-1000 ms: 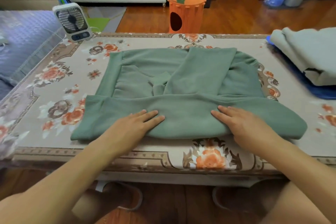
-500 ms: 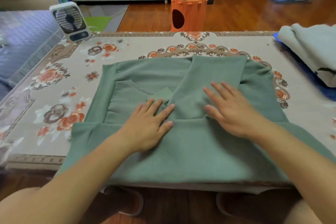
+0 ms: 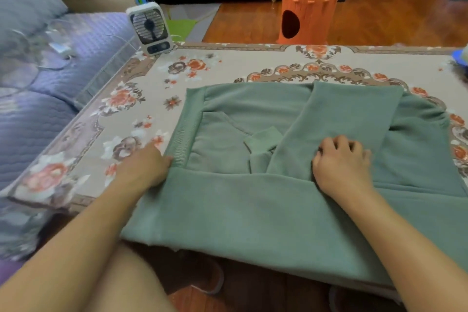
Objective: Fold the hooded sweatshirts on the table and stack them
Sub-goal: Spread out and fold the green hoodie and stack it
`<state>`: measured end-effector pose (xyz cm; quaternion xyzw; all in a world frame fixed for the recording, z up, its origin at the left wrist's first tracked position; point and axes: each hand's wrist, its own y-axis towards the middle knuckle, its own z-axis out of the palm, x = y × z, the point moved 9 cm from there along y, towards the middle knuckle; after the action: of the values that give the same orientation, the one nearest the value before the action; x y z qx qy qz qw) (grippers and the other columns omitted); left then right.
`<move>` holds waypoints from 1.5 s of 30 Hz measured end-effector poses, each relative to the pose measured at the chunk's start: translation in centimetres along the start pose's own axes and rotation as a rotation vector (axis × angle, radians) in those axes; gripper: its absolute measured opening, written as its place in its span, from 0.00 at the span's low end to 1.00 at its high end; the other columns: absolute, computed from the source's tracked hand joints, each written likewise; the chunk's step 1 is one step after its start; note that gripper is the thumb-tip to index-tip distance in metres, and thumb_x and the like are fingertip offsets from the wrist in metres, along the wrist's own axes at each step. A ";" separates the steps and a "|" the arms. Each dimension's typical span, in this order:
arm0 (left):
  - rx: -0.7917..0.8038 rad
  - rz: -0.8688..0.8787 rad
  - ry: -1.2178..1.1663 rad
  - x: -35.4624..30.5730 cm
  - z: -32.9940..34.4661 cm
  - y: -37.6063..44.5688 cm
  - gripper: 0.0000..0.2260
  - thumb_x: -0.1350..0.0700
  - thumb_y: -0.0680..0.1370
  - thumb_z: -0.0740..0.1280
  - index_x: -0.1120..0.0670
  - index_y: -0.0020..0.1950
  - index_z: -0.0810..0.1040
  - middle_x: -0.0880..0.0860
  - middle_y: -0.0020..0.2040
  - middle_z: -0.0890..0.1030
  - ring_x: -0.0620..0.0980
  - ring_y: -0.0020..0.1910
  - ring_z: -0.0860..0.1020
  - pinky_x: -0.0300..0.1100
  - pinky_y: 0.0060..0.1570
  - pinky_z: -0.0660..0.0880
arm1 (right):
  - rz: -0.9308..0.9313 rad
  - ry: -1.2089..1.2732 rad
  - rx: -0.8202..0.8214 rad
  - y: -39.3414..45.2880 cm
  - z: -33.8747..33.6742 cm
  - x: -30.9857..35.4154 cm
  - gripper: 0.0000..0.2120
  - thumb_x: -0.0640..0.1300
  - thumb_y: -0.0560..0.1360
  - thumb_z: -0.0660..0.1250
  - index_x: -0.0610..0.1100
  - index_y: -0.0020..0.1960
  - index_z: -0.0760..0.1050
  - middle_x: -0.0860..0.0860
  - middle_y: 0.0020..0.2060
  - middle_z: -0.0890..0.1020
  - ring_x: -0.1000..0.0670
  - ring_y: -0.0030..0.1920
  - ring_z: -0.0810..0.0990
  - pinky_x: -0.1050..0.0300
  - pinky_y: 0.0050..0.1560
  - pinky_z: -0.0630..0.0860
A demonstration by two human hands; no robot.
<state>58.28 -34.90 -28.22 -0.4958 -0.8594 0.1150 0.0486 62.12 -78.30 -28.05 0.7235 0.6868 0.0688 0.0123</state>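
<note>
Green hooded sweatshirt [image 3: 291, 210] is spread on the table [image 3: 228, 63], hanging off its near edge. Its hem is pinched by the left hand [image 3: 144, 170]; its sleeve is bunched under curled right hand [image 3: 342, 167] fingers. It could be dragged off.

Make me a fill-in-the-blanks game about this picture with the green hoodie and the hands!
1. The hooded sweatshirt on the table is coloured ____.
2. The left hand grips the sweatshirt's ribbed ____.
3. The small fan stands at the table's far ____ corner.
4. The orange stump-shaped house stands on the ____, beyond the table.

Missing words: green; hem; left; floor
</note>
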 end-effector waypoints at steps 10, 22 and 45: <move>-0.099 -0.001 -0.145 -2.3 0.0 -0.2 0.25 0.40 0.80 0.62 0.59 0.65 0.70 0.59 0.62 0.75 0.65 0.60 0.76 0.61 0.57 0.75 | -0.039 -0.049 -0.019 -0.3 -0.4 -0.2 0.13 0.48 0.78 0.61 0.40 0.54 0.76 0.38 0.55 0.78 0.33 0.56 0.74 0.37 0.56 0.72; -0.118 0.017 0.014 -0.1 0.3 1.9 0.17 0.52 0.83 0.55 0.56 0.67 0.74 0.63 0.68 0.71 0.67 0.68 0.68 0.63 0.63 0.70 | 0.000 0.003 0.104 -0.2 -0.4 -0.4 0.15 0.49 0.80 0.57 0.44 0.63 0.73 0.43 0.65 0.74 0.36 0.64 0.70 0.39 0.64 0.67; -0.370 0.481 0.205 -9.6 -2.6 6.4 0.10 0.61 0.81 0.56 0.55 0.61 0.69 0.61 0.58 0.76 0.62 0.56 0.76 0.54 0.48 0.73 | -0.098 -0.053 0.198 0.6 1.5 3.0 0.27 0.46 0.80 0.51 0.48 0.79 0.57 0.46 0.80 0.58 0.40 0.78 0.56 0.43 0.77 0.54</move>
<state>69.03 -39.68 -26.95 -0.6942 -0.7145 -0.0856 0.0156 63.02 -75.27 -29.26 0.6885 0.7240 -0.0190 -0.0377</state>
